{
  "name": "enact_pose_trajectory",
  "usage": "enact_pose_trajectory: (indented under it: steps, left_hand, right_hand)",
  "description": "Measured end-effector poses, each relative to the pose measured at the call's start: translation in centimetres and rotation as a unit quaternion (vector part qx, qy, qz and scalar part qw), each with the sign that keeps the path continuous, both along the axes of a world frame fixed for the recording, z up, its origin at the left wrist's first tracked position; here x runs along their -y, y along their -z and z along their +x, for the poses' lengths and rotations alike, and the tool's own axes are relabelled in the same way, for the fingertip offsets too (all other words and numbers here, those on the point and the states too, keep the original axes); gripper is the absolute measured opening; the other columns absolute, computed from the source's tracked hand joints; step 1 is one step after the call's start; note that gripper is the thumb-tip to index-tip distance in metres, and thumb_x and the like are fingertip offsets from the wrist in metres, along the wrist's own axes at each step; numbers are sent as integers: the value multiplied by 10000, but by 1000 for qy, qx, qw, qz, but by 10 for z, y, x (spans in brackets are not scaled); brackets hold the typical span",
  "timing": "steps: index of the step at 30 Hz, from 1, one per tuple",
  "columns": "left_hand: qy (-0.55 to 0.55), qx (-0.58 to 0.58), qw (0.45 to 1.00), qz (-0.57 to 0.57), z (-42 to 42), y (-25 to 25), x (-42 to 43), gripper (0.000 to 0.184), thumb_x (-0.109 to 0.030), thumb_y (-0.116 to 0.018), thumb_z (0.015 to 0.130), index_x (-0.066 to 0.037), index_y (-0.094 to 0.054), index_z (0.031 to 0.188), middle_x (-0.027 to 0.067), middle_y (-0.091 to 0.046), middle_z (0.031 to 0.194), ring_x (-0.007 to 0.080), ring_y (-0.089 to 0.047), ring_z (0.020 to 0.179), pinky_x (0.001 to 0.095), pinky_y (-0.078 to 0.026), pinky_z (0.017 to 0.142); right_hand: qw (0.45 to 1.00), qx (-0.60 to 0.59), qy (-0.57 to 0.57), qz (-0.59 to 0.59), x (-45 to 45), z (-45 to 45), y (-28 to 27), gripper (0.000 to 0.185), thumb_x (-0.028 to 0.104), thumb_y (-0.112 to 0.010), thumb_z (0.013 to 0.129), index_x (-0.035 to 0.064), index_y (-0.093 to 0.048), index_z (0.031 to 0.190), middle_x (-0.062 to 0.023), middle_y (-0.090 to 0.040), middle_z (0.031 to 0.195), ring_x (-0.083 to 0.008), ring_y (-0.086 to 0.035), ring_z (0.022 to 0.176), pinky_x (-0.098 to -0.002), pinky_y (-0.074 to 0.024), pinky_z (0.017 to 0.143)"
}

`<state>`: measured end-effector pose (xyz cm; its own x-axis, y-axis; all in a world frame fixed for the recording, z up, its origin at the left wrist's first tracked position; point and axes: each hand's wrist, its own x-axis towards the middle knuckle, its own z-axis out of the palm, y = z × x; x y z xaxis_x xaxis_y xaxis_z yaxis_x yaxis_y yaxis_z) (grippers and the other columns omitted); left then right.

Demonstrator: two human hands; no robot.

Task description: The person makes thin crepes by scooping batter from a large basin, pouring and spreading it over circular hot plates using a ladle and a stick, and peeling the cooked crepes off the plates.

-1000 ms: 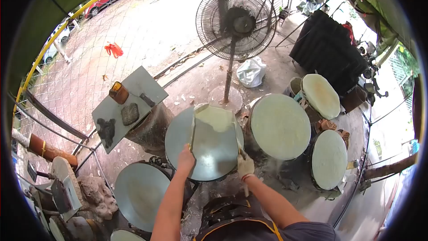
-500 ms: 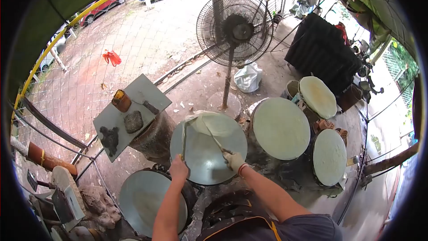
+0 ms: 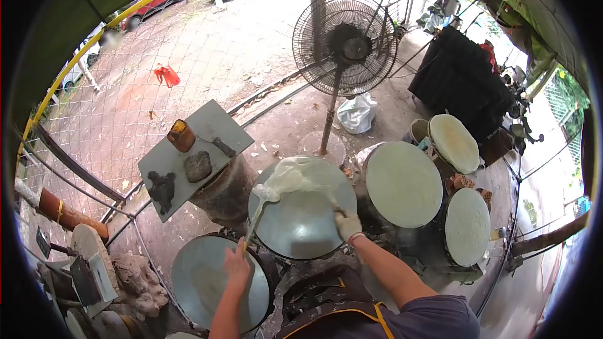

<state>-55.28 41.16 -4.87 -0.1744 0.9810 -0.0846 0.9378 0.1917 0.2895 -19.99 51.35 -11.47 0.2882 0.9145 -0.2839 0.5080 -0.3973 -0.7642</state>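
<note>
A round metal griddle [image 3: 301, 229] lies in front of me, with a pale mass of wet batter [image 3: 292, 176] along its far and left part. My left hand [image 3: 237, 265] is closed around the yellow handle of a long spatula [image 3: 254, 223]. Its whitish, coated blade reaches up to the batter at the griddle's left edge. My right hand [image 3: 347, 224], in a pale glove, is over the right side of the griddle. Its fingers are curled round the handle of a long thin tool, whose far part is smeared by motion.
To the right are griddles covered with pale sheets [image 3: 404, 184]. A bare griddle [image 3: 220, 282] sits at lower left. Beyond it, a board [image 3: 217, 132] on a drum holds a tin [image 3: 181, 135] and a dark block [image 3: 198, 166]. A standing fan [image 3: 344, 44] rises behind the griddle.
My left hand has moved down and left with its spatula. My right hand has swung right and its tool has left the batter's middle. The batter has gathered at the upper left.
</note>
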Motion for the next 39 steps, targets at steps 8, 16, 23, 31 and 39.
enact_pose_trajectory:
  steps: [8, 16, 23, 31, 39]
  left_hand:
    - [-7, 113, 991, 73, -7, 14, 55, 619, -18, -614, 674, -175, -497, 1261, 154, -466, 859, 350, -531, 767, 435, -449, 681]
    - [-39, 276, 936, 216, 26, 22, 69, 369, -90, -602, 772, 10, -545, 1123, 104, -543, 755, 217, -560, 672, 333, -444, 596]
    - [-251, 582, 772, 42, 63, -7, 54, 135, -91, -545, 836, -26, -469, 926, 35, -473, 632, 108, -445, 437, 270, -385, 407]
    - [-305, 685, 656, 90, 100, -27, 63, 111, -61, -504, 847, -72, -412, 908, -7, -372, 553, 79, -359, 372, 234, -309, 337]
    - [-354, 652, 658, 128, 143, -42, 68, 93, -72, -498, 853, -77, -409, 879, -4, -376, 559, 73, -351, 369, 228, -304, 331]
  right_hand:
    - [967, -213, -110, -82, -18, 21, -21, 353, 261, -572, 863, 65, -603, 1155, 14, -551, 668, -59, -474, 526, -207, -366, 454]
    - [934, -209, -254, -138, -31, -11, -72, 393, 291, -606, 837, 52, -604, 1149, 4, -561, 696, -60, -480, 566, -219, -376, 473]
    - [969, -131, -207, -21, -59, 6, -19, 358, 284, -570, 850, 46, -624, 1113, -21, -587, 711, -68, -495, 554, -241, -402, 482]
    - [937, -217, -269, -48, -88, 43, 2, 297, 267, -584, 823, 68, -666, 1028, -27, -598, 742, -75, -489, 595, -222, -413, 548]
    - [840, -234, -417, -256, -106, 42, -58, 259, 280, -566, 807, 69, -632, 941, 20, -490, 600, -74, -384, 431, -233, -290, 380]
